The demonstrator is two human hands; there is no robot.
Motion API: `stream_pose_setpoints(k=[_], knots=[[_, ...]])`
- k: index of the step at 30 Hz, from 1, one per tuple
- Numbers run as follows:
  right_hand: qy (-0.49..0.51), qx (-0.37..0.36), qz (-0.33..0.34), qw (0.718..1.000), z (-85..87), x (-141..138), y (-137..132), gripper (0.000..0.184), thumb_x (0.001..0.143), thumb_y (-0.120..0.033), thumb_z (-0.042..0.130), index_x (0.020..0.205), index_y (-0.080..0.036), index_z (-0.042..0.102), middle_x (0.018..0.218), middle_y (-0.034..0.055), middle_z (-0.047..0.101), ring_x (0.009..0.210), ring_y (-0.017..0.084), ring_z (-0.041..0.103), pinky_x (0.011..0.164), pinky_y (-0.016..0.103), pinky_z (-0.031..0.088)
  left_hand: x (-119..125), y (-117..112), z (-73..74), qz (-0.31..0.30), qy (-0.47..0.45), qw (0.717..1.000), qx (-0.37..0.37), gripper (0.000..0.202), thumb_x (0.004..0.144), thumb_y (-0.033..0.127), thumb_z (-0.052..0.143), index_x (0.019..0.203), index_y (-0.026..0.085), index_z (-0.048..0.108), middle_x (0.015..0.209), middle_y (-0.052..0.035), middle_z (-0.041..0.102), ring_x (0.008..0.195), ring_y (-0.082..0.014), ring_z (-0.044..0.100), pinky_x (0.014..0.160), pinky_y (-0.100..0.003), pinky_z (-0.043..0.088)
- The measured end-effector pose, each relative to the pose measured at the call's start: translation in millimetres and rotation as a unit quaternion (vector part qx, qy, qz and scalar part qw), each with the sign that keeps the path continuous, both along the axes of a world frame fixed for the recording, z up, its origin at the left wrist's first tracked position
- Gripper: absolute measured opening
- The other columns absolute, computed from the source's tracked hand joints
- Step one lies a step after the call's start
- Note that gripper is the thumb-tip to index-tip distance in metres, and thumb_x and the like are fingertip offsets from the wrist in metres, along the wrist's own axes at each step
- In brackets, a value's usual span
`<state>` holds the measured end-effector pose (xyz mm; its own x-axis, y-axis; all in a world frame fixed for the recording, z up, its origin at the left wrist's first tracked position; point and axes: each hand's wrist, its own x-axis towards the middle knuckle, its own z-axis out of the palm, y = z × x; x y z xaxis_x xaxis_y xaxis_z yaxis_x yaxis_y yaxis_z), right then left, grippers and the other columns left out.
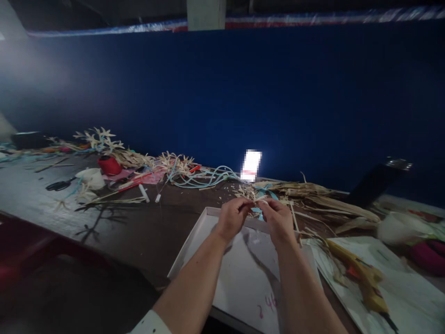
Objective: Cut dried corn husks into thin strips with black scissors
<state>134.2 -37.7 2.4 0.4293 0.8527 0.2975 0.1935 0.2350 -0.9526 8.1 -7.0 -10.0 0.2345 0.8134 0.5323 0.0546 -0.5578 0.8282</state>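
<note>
1. White tray (pixel 243 273) — shallow, low-rimmed, on the dark table (pixel 139 241); red handwritten marks (pixel 267 306) on its floor, near side.
2. Left hand (pixel 232 218): over the tray's far edge, fingers curled in, thumb and forefinger drawn together at a small pale piece (pixel 261 201).
3. Right hand (pixel 280 219): over the tray's far edge too, just beside the left, thumb and fingers pinched on the same piece. Exact grip of either hand can't be told, too small.
4. Pale piece: between the two sets of fingertips, above the tray's far edge; looks like a thin strip, material unclear.
5. Beyond the tray: pale scraps (pixel 239 189), light-blue ribbon (pixel 266 191), an upright bright blurred-out rectangle (pixel 251 166).
6. Beyond and right of tray: long dried husks (pixel 309 189).
7. Right of tray: yellow glue gun (pixel 365 278) lying on white sheets (pixel 410 292); whitish cup-like object (pixel 401 227) farther right.
8. Beyond and left of tray: bundle of pale-blue stems (pixel 205 180), then pale star-shaped flowers (pixel 100 137), red spool (pixel 109 165), white bowl (pixel 91 178), dark scissors (pixel 60 185) — all well apart from the tray.
</note>
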Motion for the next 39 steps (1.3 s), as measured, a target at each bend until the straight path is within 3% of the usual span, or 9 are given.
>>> stream_pose_setpoints(k=[21,39], knots=[[-0.048,0.013,0.0,0.999,0.7,-1.4,-0.8,0.027,0.066,-0.041,0.06,0.073,-0.016,0.069,0.049,-0.0007,0.055,0.049,0.012,0.047,0.05,0.024,0.034,-5.3,0.2,1.1,0.066,0.101,0.985,0.12,0.02,0.084,0.026,0.046,0.089,0.019,0.064,0.087,-0.0053,0.067,0.082,-0.0149,0.059,0.077,-0.025,0.044],[-0.082,-0.003,0.034,0.996,5.7,-3.1,-4.2,0.027,0.071,-0.04,0.058,0.08,-0.015,0.068,0.048,-0.003,0.049,0.045,0.009,0.038,0.045,0.022,0.029,-6.3,3.5,-2.9,0.106,0.132,0.97,0.173,0.02,0.085,0.025,0.044,0.088,0.018,0.062,0.085,-0.0045,0.066,0.08,-0.0142,0.058,0.076,-0.026,0.044]])
